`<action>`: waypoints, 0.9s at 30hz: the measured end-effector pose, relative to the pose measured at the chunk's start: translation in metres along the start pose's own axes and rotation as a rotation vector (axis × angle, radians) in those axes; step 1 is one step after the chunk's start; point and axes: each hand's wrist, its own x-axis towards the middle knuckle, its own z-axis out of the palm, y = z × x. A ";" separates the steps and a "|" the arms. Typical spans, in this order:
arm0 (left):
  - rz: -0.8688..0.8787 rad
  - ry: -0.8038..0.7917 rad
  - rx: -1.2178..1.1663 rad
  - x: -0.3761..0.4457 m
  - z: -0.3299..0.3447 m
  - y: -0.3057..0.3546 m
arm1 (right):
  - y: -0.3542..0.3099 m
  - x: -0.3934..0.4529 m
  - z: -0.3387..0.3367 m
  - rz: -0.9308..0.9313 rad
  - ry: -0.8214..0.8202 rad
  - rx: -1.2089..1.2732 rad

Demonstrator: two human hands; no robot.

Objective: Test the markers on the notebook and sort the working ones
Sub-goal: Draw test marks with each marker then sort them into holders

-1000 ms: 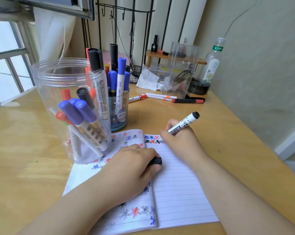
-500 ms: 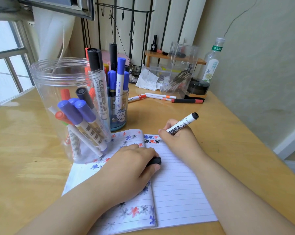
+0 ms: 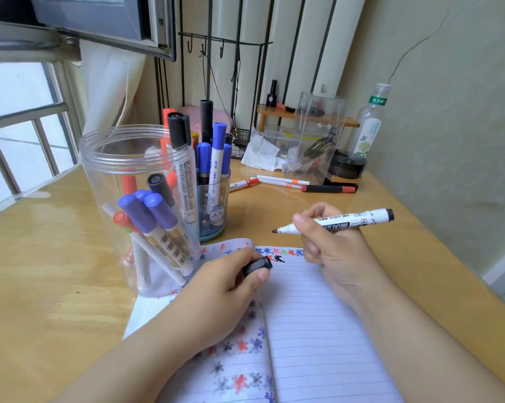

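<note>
Notebook: it lies open on the worktop nearest us, with coloured test marks along the top of the right page and down the left page.
Left hand: we rest it on the left page, its fingers curled round a black cap. If we shift it, the cap could roll off or our skin could smear fresh ink.
Right hand: we grip the marker just above the page, bare tip pointing left towards the cap. A careless recap could jab our left fingers with ink; leaving it uncapped would dry it.
Jar: this clear jar of markers stands on the notebook's far left corner, close to our left hand. A knock from a wrist could tip it and mix the lots.
Cup: it stands just behind the jar, also full of markers. We judge a wrong drop here would spoil the sorting.
Loose markers: they lie further back on the worktop and could roll.
</note>
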 end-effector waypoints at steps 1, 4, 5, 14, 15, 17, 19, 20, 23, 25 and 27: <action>-0.004 0.002 -0.013 0.000 0.000 -0.001 | -0.004 -0.002 0.003 0.015 -0.019 0.022; -0.013 -0.004 -0.056 0.002 -0.001 -0.002 | -0.005 -0.002 0.008 0.038 -0.007 0.019; -0.017 -0.001 -0.070 0.002 -0.002 -0.002 | -0.006 -0.003 0.009 0.028 -0.009 0.013; -0.006 0.011 -0.104 0.001 -0.003 0.000 | -0.005 -0.006 0.012 -0.001 -0.046 -0.010; -0.006 0.008 -0.108 0.001 -0.003 0.001 | -0.004 -0.006 0.013 0.004 -0.052 -0.020; 0.003 0.012 -0.105 0.001 -0.003 0.003 | -0.003 -0.006 0.015 0.004 -0.066 -0.049; 0.016 0.016 -0.089 0.001 -0.004 0.004 | -0.003 -0.007 0.018 -0.007 -0.091 -0.075; 0.025 0.022 -0.078 0.000 -0.004 0.005 | -0.003 -0.008 0.020 -0.012 -0.101 -0.075; 0.064 0.054 -0.054 -0.002 -0.004 0.008 | -0.005 -0.011 0.024 -0.013 -0.111 -0.029; 0.124 0.083 -0.013 -0.004 -0.004 0.009 | -0.006 -0.014 0.028 -0.009 -0.113 0.020; 0.198 0.104 0.045 -0.007 -0.004 0.011 | -0.005 -0.018 0.032 -0.002 -0.111 0.086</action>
